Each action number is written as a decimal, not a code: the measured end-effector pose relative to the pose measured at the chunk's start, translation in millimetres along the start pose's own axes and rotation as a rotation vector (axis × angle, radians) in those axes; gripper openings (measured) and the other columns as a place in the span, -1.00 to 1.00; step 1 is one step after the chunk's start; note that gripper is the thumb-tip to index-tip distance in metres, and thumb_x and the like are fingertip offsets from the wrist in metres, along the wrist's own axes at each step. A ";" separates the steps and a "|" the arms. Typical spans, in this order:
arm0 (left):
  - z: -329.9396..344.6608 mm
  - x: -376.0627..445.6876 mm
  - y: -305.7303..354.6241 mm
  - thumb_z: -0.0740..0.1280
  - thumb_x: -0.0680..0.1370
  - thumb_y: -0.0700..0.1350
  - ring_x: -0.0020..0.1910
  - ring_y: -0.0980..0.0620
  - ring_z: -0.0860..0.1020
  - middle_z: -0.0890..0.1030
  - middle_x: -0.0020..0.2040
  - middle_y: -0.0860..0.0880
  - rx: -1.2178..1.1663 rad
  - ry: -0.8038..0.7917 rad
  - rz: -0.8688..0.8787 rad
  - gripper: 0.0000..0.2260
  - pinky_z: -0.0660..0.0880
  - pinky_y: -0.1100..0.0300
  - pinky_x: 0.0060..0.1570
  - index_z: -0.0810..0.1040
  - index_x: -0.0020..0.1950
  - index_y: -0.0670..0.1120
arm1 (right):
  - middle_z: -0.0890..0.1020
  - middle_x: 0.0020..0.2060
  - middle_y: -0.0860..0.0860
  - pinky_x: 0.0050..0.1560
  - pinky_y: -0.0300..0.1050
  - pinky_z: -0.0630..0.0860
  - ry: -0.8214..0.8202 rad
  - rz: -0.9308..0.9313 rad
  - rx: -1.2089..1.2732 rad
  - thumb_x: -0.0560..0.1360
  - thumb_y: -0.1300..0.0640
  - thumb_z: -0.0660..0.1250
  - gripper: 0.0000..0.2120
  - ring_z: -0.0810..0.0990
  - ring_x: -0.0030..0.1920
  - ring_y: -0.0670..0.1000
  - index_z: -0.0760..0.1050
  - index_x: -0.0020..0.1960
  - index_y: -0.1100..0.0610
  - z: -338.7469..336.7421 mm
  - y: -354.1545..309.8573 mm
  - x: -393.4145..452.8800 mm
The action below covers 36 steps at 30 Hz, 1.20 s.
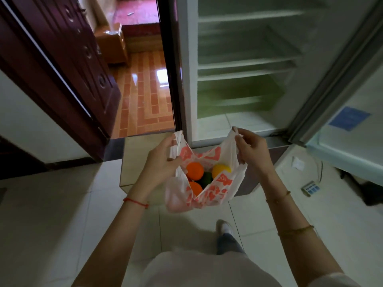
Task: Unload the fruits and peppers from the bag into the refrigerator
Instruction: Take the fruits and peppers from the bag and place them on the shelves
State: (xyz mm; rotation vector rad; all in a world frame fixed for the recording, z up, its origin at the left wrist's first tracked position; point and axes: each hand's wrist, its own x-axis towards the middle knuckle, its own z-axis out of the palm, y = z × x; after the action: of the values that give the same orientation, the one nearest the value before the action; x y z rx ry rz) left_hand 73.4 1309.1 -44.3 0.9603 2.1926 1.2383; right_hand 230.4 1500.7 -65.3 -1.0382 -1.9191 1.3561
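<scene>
A white plastic bag with orange-red print (215, 193) hangs open between my hands, in front of the open refrigerator (244, 65). My left hand (161, 162) grips its left handle and my right hand (251, 147) pinches its right handle. Inside the bag lie two orange fruits (194, 170), a yellow round fruit (220, 170) and something dark green (207, 179), partly hidden under the others. The refrigerator's shelves look bare; a greenish drawer (236, 98) sits at the bottom.
The fridge door (356, 104) stands open to the right. A dark wooden door (68, 65) opens on the left into a room with a red brick-pattern floor. A power strip (310, 188) lies on the white tile floor at right. My foot (223, 226) is below the bag.
</scene>
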 end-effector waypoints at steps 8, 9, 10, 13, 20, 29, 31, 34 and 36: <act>42.0 70.5 80.4 0.36 0.54 -0.27 0.38 0.16 0.38 0.47 0.35 0.06 -0.038 0.042 0.226 -0.49 0.48 0.51 -0.09 0.35 0.46 -0.01 | 0.47 -0.48 -0.10 -0.47 -0.19 0.41 0.045 -0.164 0.013 0.63 0.16 0.19 -0.67 0.42 -0.56 -0.10 0.44 0.39 0.09 -76.5 -33.3 73.5; 46.5 80.9 88.2 0.36 0.54 -0.27 0.39 0.15 0.38 0.47 0.37 0.03 -0.033 0.065 0.241 -0.48 0.48 0.50 -0.08 0.34 0.47 -0.02 | 0.48 -0.47 -0.09 -0.46 -0.19 0.41 0.038 -0.190 0.014 0.64 0.16 0.19 -0.67 0.43 -0.55 -0.08 0.43 0.39 0.08 -85.6 -37.1 85.4; 50.7 91.0 96.3 0.36 0.54 -0.27 0.41 0.13 0.37 0.46 0.38 0.01 -0.035 0.087 0.252 -0.48 0.48 0.47 -0.07 0.34 0.47 -0.03 | 0.48 -0.47 -0.08 -0.46 -0.18 0.41 0.033 -0.217 0.017 0.64 0.16 0.19 -0.67 0.43 -0.54 -0.05 0.44 0.39 0.07 -94.3 -40.9 98.0; 62.4 119.9 120.9 0.35 0.53 -0.30 0.41 0.14 0.38 0.46 0.38 0.02 -0.053 0.135 0.288 -0.49 0.53 0.41 0.01 0.37 0.46 -0.07 | 0.49 -0.47 -0.05 -0.47 -0.16 0.43 0.024 -0.282 -0.015 0.64 0.16 0.17 -0.68 0.45 -0.53 -0.01 0.44 0.37 0.07 -116.8 -48.2 136.1; 94.8 167.1 137.1 0.30 0.52 -0.38 -0.11 0.46 0.58 0.55 0.21 0.13 -0.097 0.172 0.233 -0.48 0.62 0.34 -0.15 0.39 0.43 -0.02 | 0.67 -0.21 0.11 -0.48 -0.28 0.48 -0.007 -0.326 -0.173 0.62 0.20 0.13 -0.57 0.54 -0.54 -0.10 0.33 0.48 0.05 -150.5 -26.5 207.9; 123.6 167.3 123.5 0.33 0.50 -0.38 -0.10 0.54 0.50 0.50 0.01 0.28 0.032 0.304 0.144 -0.52 0.41 0.61 -0.23 0.41 0.39 -0.08 | 0.57 0.03 0.12 -0.23 -0.18 0.54 0.185 -0.279 -0.338 0.55 0.13 0.30 -0.67 0.61 -0.12 0.09 0.33 0.26 0.21 -156.0 22.7 227.5; 128.8 163.2 123.3 0.34 0.50 -0.37 -0.02 0.34 0.53 0.45 0.00 0.33 0.050 0.318 0.146 -0.52 0.43 0.59 -0.22 0.41 0.39 -0.09 | 0.49 0.05 0.18 0.03 -0.08 0.46 0.409 -0.414 -0.535 0.52 0.09 0.33 -0.66 0.51 0.03 0.14 0.36 0.19 0.27 -152.3 26.3 223.7; 135.8 159.2 117.5 0.34 0.50 -0.35 0.07 0.19 0.53 0.48 0.06 0.33 0.067 0.303 0.154 -0.49 0.52 0.44 -0.11 0.40 0.41 -0.04 | 0.50 -0.05 0.15 0.03 -0.01 0.38 0.409 -0.751 -0.697 0.53 0.13 0.30 -0.82 0.45 -0.02 0.14 0.46 0.04 0.23 -144.2 27.7 217.4; 138.2 156.3 109.7 0.34 0.49 -0.34 0.03 0.10 0.60 0.57 0.16 0.16 0.088 0.284 0.157 -0.47 0.60 0.22 -0.06 0.38 0.43 -0.03 | 0.54 -0.11 0.11 -0.08 0.00 0.46 0.062 -0.879 -0.699 0.52 0.21 0.32 -0.92 0.51 -0.09 0.12 0.49 -0.01 0.21 -136.9 29.3 217.8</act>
State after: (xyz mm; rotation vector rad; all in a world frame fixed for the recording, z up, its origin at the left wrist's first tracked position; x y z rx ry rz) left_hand 100.5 1542.4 -24.8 1.0646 2.4456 1.4358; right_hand 229.9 1758.8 -45.5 -0.3583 -2.4112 0.1609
